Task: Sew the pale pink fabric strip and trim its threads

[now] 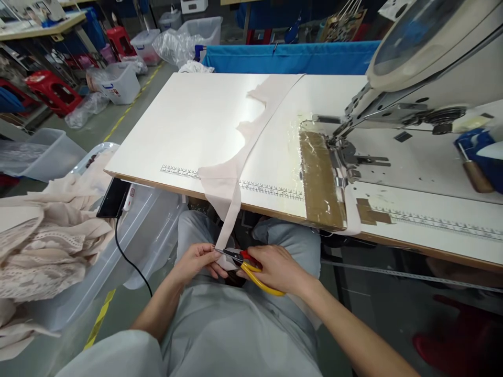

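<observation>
My right hand is closed round a pair of scissors with red and yellow handles. Their blades point left, at the end of a pale pink fabric strip over my lap. My left hand pinches that fabric end with thumb and fingers, right beside the blade tips. From there the cloth runs up over the table edge as a pale pink fabric piece with a scalloped left side, lying flat on the white tabletop.
A sewing machine stands on the right, with another pale strip hanging near its presser foot. Left of my legs is a clear plastic bin beside heaped pale fabric. A phone with a cable lies by the table edge.
</observation>
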A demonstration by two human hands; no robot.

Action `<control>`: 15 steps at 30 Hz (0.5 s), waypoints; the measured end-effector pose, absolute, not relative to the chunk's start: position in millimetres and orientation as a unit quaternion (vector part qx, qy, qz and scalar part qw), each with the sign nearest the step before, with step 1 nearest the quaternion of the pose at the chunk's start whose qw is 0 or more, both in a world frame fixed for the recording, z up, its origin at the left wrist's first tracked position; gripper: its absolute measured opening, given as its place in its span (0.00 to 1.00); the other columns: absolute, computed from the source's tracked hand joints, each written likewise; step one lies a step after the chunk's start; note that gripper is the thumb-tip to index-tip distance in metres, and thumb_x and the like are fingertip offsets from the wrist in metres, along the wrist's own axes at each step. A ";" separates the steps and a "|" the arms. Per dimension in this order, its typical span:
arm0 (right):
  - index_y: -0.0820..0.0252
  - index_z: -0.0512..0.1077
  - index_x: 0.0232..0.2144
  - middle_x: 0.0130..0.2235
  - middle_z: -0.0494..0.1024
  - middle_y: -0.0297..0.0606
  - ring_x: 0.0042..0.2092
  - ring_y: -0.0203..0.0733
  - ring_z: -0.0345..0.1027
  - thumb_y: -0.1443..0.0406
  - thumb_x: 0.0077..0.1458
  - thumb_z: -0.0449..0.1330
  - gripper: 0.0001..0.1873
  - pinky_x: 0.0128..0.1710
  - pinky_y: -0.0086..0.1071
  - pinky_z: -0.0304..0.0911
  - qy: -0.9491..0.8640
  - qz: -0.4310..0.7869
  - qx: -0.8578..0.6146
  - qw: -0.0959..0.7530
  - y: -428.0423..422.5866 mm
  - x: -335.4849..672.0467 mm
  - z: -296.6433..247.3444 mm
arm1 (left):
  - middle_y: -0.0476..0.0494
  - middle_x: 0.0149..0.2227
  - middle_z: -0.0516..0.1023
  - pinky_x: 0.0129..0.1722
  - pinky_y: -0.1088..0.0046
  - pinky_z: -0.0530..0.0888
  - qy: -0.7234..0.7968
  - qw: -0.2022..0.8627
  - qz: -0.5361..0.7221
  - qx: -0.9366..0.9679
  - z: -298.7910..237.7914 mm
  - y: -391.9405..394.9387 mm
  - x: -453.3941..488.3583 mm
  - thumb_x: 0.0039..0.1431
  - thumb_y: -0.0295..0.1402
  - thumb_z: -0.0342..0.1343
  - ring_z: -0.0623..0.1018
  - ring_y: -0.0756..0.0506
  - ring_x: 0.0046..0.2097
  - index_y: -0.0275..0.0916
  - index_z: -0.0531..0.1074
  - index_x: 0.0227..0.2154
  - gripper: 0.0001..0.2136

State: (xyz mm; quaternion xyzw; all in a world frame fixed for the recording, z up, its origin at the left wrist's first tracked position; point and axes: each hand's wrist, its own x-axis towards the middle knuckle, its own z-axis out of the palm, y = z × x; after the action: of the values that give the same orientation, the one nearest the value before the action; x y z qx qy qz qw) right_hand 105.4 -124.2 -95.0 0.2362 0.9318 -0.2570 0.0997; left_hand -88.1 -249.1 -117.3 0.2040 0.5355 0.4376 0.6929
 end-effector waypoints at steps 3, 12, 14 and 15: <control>0.58 0.67 0.21 0.22 0.73 0.36 0.25 0.41 0.68 0.48 0.56 0.58 0.22 0.23 0.30 0.41 0.929 -0.268 0.238 0.090 -124.1 105.9 -97.0 | 0.41 0.25 0.79 0.26 0.77 0.72 0.550 0.685 0.425 0.219 -116.4 -250.7 -89.3 0.48 0.53 0.63 0.80 0.46 0.28 0.34 0.69 0.28 0.23; 0.55 0.59 0.21 0.24 0.73 0.34 0.26 0.39 0.65 0.50 0.58 0.54 0.21 0.25 0.29 0.51 0.905 -0.326 0.271 0.039 -145.5 130.0 -109.1 | 0.38 0.50 0.71 0.43 0.68 0.71 0.735 0.193 0.466 0.452 -103.6 -228.1 -105.1 0.61 0.41 0.54 0.72 0.43 0.49 0.41 0.69 0.51 0.17; 0.55 0.57 0.22 0.24 0.71 0.34 0.26 0.39 0.64 0.50 0.59 0.53 0.20 0.25 0.29 0.53 0.891 -0.355 0.283 0.014 -152.7 133.7 -110.0 | 0.38 0.49 0.71 0.49 0.64 0.68 0.725 0.132 0.460 0.495 -100.7 -210.6 -98.2 0.61 0.40 0.55 0.69 0.41 0.52 0.41 0.69 0.49 0.16; 0.55 0.56 0.22 0.24 0.70 0.33 0.26 0.39 0.64 0.51 0.59 0.53 0.20 0.25 0.29 0.54 0.880 -0.374 0.292 -0.003 -155.6 135.4 -109.8 | 0.38 0.48 0.72 0.50 0.63 0.67 0.718 0.123 0.458 0.509 -100.4 -202.7 -93.8 0.60 0.40 0.55 0.69 0.40 0.52 0.40 0.71 0.46 0.14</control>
State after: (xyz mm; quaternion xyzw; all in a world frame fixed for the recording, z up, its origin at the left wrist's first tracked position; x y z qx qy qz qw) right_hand 135.4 -155.6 -109.8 0.2922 0.8802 -0.3740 -0.0032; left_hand -93.8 -202.7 -100.4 0.5092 0.7182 0.4581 0.1229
